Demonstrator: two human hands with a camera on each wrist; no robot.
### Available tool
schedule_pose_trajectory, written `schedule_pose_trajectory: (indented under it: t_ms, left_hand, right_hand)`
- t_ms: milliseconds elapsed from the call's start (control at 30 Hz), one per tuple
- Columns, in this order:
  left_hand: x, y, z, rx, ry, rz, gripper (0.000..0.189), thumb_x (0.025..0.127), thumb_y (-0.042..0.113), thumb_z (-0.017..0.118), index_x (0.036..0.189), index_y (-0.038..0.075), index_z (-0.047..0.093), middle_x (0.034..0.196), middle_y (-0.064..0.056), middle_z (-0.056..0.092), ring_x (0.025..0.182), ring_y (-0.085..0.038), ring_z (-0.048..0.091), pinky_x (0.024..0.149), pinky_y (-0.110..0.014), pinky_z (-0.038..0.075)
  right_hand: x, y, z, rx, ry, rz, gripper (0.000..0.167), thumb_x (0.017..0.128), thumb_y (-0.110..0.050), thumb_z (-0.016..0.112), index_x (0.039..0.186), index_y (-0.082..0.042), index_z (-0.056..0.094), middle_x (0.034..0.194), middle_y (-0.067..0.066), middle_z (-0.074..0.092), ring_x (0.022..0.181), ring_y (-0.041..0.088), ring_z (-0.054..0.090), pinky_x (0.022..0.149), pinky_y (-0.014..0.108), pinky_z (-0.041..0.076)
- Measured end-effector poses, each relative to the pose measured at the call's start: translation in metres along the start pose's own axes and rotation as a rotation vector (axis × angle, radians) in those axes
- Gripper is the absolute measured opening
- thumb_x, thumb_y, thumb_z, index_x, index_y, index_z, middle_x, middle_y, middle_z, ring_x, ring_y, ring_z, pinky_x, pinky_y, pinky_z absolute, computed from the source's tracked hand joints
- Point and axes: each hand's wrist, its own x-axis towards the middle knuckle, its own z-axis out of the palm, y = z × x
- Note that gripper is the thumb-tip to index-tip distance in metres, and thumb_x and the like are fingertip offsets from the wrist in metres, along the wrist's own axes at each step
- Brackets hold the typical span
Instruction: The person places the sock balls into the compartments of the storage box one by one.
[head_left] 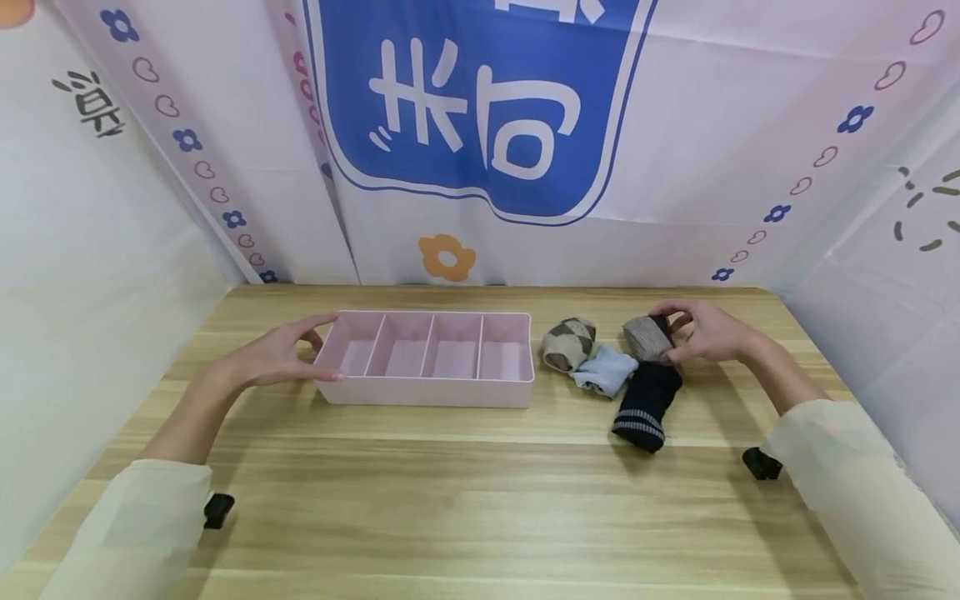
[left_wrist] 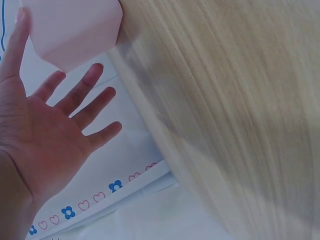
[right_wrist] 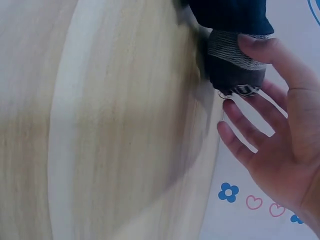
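A pink divided storage box [head_left: 423,393] stands on the table. My left hand [head_left: 273,354] spans its left end, thumb at the near corner and index fingertip at the far corner; in the left wrist view the other fingers are spread and fairly straight. My right hand [head_left: 708,333] pinches a grey rolled sock [head_left: 647,339] with a dark end, thumb on its near side and fingers behind. Just in front of that lies a black sock [head_left: 647,408] with grey stripes. A light-blue sock [head_left: 604,370] and a brown-and-beige argyle sock [head_left: 568,343] lie between these and the box.
The wooden table [head_left: 450,500] stretches toward me in front of the box and socks. A printed white cloth [head_left: 637,250] hangs along its back edge, with white cloth walls on both sides. A small black device [head_left: 762,463] is at the right sleeve.
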Motion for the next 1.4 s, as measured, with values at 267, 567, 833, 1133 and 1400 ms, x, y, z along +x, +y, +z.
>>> schedule_pose_trajectory:
  t_ms: [267, 567, 833, 1133, 1400]
  left_hand:
    - [0.001, -0.002, 0.000, -0.022, -0.007, 0.011, 0.102, 0.083, 0.032, 0.086, 0.160, -0.001, 0.029, 0.108, -0.016, 0.065, 0.098, -0.028, 0.060, 0.078, -0.038, 0.046]
    - [-0.002, -0.004, -0.003, -0.050, -0.018, 0.023, 0.101, 0.084, 0.028, 0.085, 0.161, 0.001, 0.026, 0.114, -0.018, 0.065, 0.108, -0.032, 0.061, 0.095, -0.056, 0.046]
    - [0.000, -0.007, -0.003, -0.046, -0.023, 0.025, 0.103, 0.083, 0.028, 0.086, 0.161, -0.001, 0.025, 0.114, -0.017, 0.066, 0.111, -0.033, 0.060, 0.097, -0.058, 0.045]
    - [-0.001, -0.008, -0.004, -0.092, -0.057, 0.015, 0.103, 0.086, 0.025, 0.084, 0.163, -0.001, 0.021, 0.106, -0.015, 0.066, 0.107, -0.031, 0.063, 0.091, -0.049, 0.049]
    - [0.000, -0.008, -0.003, -0.102, -0.066, -0.016, 0.104, 0.087, 0.027, 0.083, 0.164, 0.003, 0.018, 0.108, -0.017, 0.064, 0.111, -0.036, 0.062, 0.088, -0.044, 0.049]
  right_hand:
    - [0.001, -0.015, -0.005, -0.076, 0.108, -0.024, 0.070, 0.079, -0.011, 0.085, 0.140, 0.005, 0.054, 0.131, 0.028, 0.058, 0.113, 0.045, 0.059, 0.078, 0.037, 0.055]
    - [0.005, -0.051, -0.001, -0.049, 0.120, -0.121, 0.071, 0.078, -0.010, 0.087, 0.141, 0.004, 0.055, 0.129, 0.023, 0.062, 0.112, 0.038, 0.060, 0.088, 0.053, 0.053]
    - [0.016, -0.072, 0.010, -0.036, 0.102, -0.199, 0.070, 0.077, -0.013, 0.086, 0.139, 0.005, 0.056, 0.130, 0.021, 0.063, 0.115, 0.039, 0.059, 0.093, 0.056, 0.049]
    - [0.029, -0.089, 0.022, 0.006, 0.081, -0.193, 0.071, 0.078, -0.015, 0.086, 0.139, 0.006, 0.056, 0.133, 0.022, 0.062, 0.116, 0.040, 0.061, 0.095, 0.055, 0.051]
    - [0.042, -0.108, 0.033, 0.076, 0.038, -0.187, 0.070, 0.080, -0.015, 0.086, 0.140, 0.003, 0.057, 0.135, 0.021, 0.061, 0.110, 0.036, 0.065, 0.090, 0.050, 0.054]
